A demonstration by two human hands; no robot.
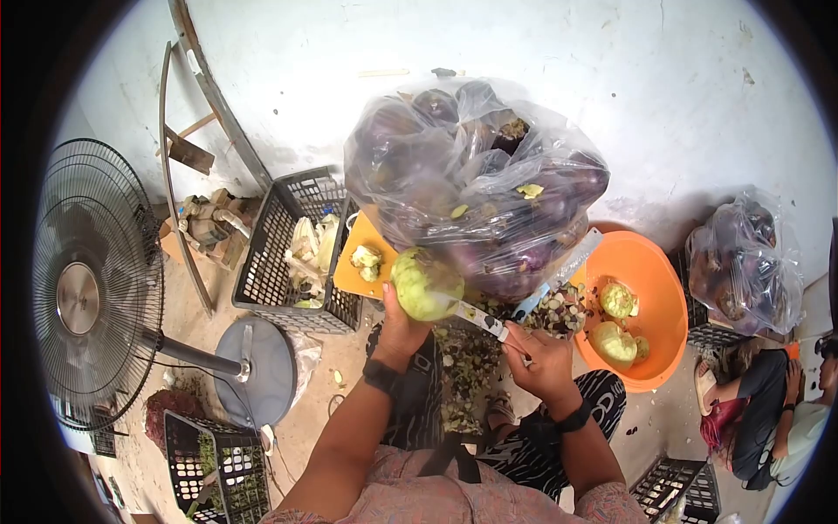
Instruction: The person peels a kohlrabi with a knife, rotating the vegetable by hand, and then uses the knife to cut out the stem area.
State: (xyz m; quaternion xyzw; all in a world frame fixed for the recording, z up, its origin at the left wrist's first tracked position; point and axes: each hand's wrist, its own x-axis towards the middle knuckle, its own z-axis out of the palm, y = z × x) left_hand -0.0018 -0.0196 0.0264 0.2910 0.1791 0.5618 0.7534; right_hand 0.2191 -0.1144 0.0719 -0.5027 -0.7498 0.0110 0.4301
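My left hand (403,325) is closed around a round, pale green kohlrabi (426,284) with its skin off, held up in front of the bag. In my right hand (539,360) is a knife (480,319), gripped by the handle, its blade pointing left and reaching the kohlrabi's lower right side. A large clear plastic bag (489,183) full of dark purple kohlrabi stands just beyond both hands. Beside the bag, a wide-bladed cleaver (567,265) with a light blue handle lies at a slant. A trimmed pale piece (367,260) rests on the orange-yellow board (349,281) to the left.
An orange basin (668,306) at right holds several peeled kohlrabi (615,343). Dark and pale peelings (471,375) cover the floor between my legs. Left are a black crate (297,227) and a standing fan (96,288). Another filled bag (742,262) and a seated person (768,410) are at right.
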